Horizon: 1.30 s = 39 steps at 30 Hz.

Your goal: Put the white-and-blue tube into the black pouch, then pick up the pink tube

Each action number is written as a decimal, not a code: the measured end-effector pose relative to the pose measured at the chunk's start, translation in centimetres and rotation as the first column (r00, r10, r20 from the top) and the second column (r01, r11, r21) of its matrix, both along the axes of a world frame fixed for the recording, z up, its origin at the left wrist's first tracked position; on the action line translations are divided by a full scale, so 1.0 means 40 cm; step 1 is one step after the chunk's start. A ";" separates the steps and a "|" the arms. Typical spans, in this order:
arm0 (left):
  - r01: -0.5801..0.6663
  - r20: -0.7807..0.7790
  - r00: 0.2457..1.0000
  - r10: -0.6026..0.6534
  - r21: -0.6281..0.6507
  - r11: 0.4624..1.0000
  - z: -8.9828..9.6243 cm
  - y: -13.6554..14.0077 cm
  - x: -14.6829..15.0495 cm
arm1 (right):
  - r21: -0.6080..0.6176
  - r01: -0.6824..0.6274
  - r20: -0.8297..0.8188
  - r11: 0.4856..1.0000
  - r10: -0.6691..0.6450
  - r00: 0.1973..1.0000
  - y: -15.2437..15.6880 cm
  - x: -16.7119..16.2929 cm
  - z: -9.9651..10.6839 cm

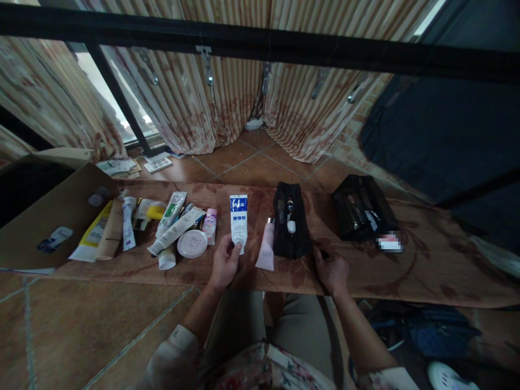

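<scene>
A white tube with a blue end and blue print [239, 216] stands upright in my left hand [225, 262], pinched near its lower end between thumb and fingers. My right hand [332, 271] is at the lower right corner of a black mesh pouch [299, 238], its curled fingers gripping the dark edge there. Through the pouch's mesh I see a white-capped item and other small things. Close along the pouch's left side lies a pale pink tube [266, 249] with a metallic cap. Both rest on a reddish-brown patterned cloth [252, 279].
To the left lie several tubes and bottles, with a round white lidded jar [192, 244] and a pink bottle [209, 226]. A cardboard box [24, 233] stands at the far left. On the right sits a second black mesh bag [345, 216]. A dark rail [260, 40] crosses above.
</scene>
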State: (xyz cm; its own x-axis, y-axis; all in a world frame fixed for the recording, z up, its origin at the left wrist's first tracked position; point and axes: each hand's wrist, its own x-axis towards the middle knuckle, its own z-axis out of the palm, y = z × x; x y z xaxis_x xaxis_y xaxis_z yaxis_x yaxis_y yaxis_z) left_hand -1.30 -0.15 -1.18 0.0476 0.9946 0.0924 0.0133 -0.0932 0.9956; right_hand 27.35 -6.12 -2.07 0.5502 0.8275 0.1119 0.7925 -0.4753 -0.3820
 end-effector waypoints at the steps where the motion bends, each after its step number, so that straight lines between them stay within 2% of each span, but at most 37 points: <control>1: -0.002 -0.003 1.000 0.002 0.000 1.000 0.001 0.000 0.000 | -0.003 0.001 -0.001 1.000 -0.001 1.000 0.000 -0.001 0.001; 33: -0.013 -0.021 1.000 0.013 0.003 1.000 0.001 0.000 0.000 | 0.011 -0.006 -0.018 1.000 0.006 1.000 0.000 0.005 -0.008; 39: -0.016 -0.071 0.997 0.019 0.036 0.999 -0.004 0.001 -0.002 | -0.002 0.014 -0.023 1.000 -0.014 1.000 -0.001 0.001 -0.002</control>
